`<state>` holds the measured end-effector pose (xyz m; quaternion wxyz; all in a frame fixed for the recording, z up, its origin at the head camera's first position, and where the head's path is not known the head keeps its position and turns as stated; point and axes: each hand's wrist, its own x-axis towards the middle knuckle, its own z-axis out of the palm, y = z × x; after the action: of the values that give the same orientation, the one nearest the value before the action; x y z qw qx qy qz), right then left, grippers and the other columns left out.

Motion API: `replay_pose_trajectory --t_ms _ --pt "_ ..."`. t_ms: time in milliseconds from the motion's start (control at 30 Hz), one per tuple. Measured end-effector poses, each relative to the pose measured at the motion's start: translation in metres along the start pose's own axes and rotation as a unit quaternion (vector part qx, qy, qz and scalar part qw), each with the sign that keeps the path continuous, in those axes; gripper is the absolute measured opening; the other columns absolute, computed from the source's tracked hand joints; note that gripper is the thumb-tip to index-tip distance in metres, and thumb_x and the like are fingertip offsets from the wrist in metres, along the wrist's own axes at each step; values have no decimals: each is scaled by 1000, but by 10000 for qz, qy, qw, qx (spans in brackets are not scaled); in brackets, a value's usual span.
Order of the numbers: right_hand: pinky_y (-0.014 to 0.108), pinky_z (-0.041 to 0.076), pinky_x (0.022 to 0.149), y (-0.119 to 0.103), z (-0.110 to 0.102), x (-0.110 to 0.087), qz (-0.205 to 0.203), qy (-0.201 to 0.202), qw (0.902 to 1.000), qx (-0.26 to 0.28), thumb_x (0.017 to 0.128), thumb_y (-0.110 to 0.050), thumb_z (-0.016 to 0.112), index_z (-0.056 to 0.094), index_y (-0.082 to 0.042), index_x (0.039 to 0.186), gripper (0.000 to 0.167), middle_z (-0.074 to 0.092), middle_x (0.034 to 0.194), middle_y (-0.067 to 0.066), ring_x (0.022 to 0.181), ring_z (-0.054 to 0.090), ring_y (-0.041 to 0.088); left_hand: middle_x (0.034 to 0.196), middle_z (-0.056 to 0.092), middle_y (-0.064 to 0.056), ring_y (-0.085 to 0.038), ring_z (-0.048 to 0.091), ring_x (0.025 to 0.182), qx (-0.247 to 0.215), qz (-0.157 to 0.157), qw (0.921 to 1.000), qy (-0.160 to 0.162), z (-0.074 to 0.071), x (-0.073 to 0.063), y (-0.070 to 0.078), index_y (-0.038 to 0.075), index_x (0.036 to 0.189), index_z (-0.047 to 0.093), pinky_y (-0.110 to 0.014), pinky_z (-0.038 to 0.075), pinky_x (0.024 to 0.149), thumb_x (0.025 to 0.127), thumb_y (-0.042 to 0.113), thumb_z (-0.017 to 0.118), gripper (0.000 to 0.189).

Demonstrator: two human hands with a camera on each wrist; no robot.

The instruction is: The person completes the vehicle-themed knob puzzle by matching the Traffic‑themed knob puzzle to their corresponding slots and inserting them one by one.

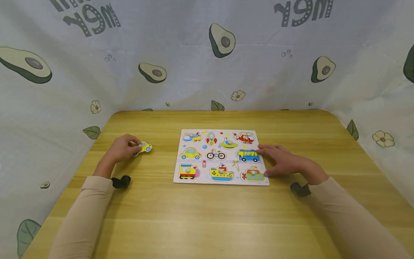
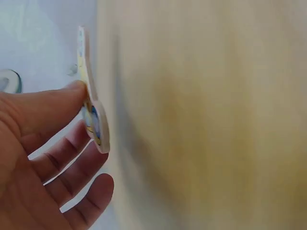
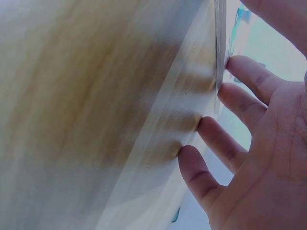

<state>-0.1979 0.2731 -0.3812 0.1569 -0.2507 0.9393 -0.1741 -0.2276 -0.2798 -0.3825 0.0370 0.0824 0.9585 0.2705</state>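
My left hand [image 1: 123,148] pinches a small yellow car puzzle piece [image 1: 146,147] above the left part of the table. In the left wrist view the car piece [image 2: 97,122] is seen nearly edge-on, between thumb and fingers, and the other fingers hang loosely bent. A white puzzle board [image 1: 207,172] with vehicle pictures lies flat at mid-table; its yellow car picture [image 1: 191,154] shows no knob. My right hand [image 1: 286,162] rests at the board's right edge with fingers spread. Its fingertips [image 3: 235,62] touch the board's side and the tabletop in the right wrist view.
Several knobbed pieces sit in the board, among them a bus [image 1: 248,156], a train [image 1: 188,172] and a ship [image 1: 221,174]. The wooden table [image 1: 207,219] meets a white curtain [image 1: 187,79] printed with avocados along its back and sides.
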Motion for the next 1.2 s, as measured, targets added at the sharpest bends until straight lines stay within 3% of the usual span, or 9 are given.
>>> replay_pose_trajectory --t_ms 133,267,567,867,1000,1200 --pt "72 29 108 0 -1 1 -30 22 10000 1 79 -40 81 42 -3 149 88 31 159 22 138 26 50 123 59 -25 -39 63 101 -184 203 9992 303 -7 0 17 -1 110 68 -30 48 64 97 18 62 24" --pt "72 28 109 -1 -1 1 3 15 10000 42 79 -41 81 43 -4 149 88 31 159 22 139 26 50 123 60 -22 -37 64 101 -282 465 9978 385 -10 1 36 0 112 67 -29 48 66 97 18 62 24" --pt "73 28 108 1 2 -1 5 55 10000 79 78 -41 81 44 -4 148 87 32 159 21 138 26 51 120 62 -18 -34 65 98 -494 989 9930 415 8 -1 73 3 105 69 -34 55 71 95 14 65 16" --pt "72 28 109 -1 2 0 -10 52 10000 56 79 -41 80 44 -5 148 86 32 159 21 139 27 50 114 67 -10 -27 63 95 -279 1645 9860 57 29 -6 119 9 96 71 -34 52 75 91 14 69 7" --pt "72 27 109 -1 2 0 8 63 10000 69 79 -41 80 44 -5 148 86 32 159 21 139 27 50 113 67 -8 -25 62 95 -111 1722 9850 -83 33 -6 128 10 98 72 -31 53 73 91 16 69 9" --pt "72 28 109 -1 2 -1 75 60 9999 92 79 -41 81 43 -6 149 87 31 160 20 139 26 48 112 67 -5 -24 62 95 43 1844 9827 -157 39 -6 136 12 96 72 -36 53 79 91 17 69 7"
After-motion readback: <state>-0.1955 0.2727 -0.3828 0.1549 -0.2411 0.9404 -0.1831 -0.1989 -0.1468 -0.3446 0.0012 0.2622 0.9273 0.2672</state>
